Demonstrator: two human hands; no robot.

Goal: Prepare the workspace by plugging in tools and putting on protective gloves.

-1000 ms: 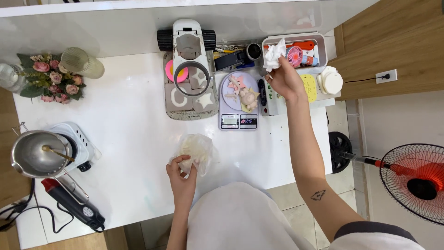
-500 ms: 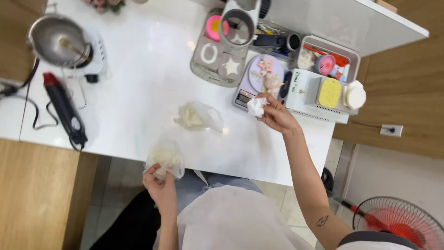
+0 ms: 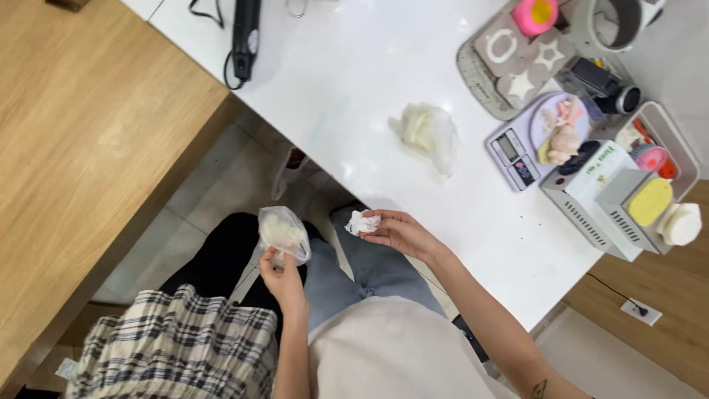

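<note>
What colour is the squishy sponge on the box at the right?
The sponge is yellow, seen in the head view.

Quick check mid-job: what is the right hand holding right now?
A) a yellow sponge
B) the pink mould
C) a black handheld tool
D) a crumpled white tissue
D: the right hand pinches a crumpled white tissue at the table edge, while the left hand holds a small clear bag.
</note>
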